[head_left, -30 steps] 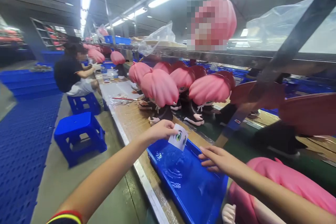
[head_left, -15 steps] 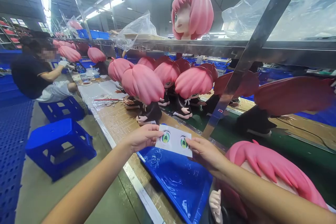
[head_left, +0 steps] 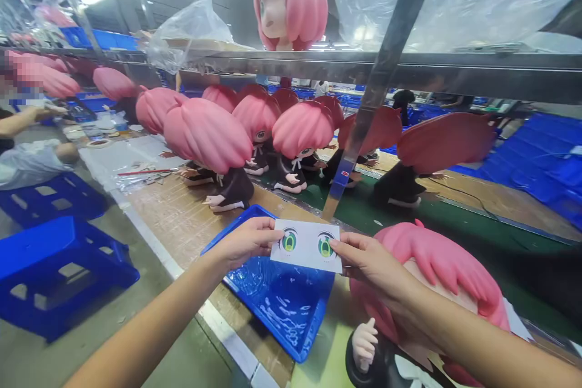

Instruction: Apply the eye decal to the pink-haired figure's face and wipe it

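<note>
From where I stand, the white sheet with two printed green eyes (head_left: 306,256) hangs directly between the person's hands, its long axis running crosswise from one to the other and dipping slightly toward the right. The left hand (head_left: 249,244) pinches one short end, thumb lying on the front beside an eye; the right hand (head_left: 367,259) pinches the opposite end, its thumb tip at the edge of the other eye. So both sets of fingers are closed on paper, and the sheet looks fairly flat. It is held over the far part of the blue tray (head_left: 268,298), where water glints, though I can't judge how high above. The nearest pink-haired figure (head_left: 434,241) is off to the right, and the right hand is clearly the nearer one; that forearm crosses in front, hiding much of the figure's face.
</note>
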Tool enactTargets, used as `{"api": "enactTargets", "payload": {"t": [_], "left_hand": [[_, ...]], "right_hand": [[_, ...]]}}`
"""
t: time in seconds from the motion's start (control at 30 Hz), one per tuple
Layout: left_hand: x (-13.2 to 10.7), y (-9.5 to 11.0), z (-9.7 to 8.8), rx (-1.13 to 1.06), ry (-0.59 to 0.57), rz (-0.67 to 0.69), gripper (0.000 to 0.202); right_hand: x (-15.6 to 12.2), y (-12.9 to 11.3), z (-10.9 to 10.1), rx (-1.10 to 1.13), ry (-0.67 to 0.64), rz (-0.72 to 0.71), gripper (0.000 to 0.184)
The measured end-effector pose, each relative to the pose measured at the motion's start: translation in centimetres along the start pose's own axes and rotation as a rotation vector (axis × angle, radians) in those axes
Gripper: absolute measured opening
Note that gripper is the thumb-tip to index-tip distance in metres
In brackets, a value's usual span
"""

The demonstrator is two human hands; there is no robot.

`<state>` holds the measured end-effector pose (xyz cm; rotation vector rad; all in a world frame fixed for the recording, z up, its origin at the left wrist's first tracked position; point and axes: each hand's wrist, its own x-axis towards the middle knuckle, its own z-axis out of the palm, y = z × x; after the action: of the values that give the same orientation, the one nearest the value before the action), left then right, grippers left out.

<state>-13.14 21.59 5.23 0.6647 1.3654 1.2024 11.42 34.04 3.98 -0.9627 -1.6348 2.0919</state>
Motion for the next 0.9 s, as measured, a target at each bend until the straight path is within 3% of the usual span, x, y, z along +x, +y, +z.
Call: {"api": "enactTargets", "payload": {"t": [0.13, 0.4, 0.63, 0.9], "left_hand": [[0.8, 0.0, 3.0, 0.029, -0.092, -0.015, 0.062], [2.2, -0.5, 9.8, 0.086, -0.271, -0.074, 0.064], [2.7, -1.1, 13.9, 0.169, -0.354, -0.072, 0.062], [3.3, -1.8, 17.0, 0.366, -0.382, 0.032, 0.051]], "right_hand": [[-3.6, 0.8, -1.9, 0.041, 0.088, -0.007, 0.032], [-10.0, 1.2, -4.9, 0.105, 0.288, 0.005, 0.066], [-15.2, 0.3, -6.8, 0.062, 0.399, 0.05, 0.054], [-16.5, 2.1, -9.7, 0.018, 0.437, 0.104, 0.058]]}}
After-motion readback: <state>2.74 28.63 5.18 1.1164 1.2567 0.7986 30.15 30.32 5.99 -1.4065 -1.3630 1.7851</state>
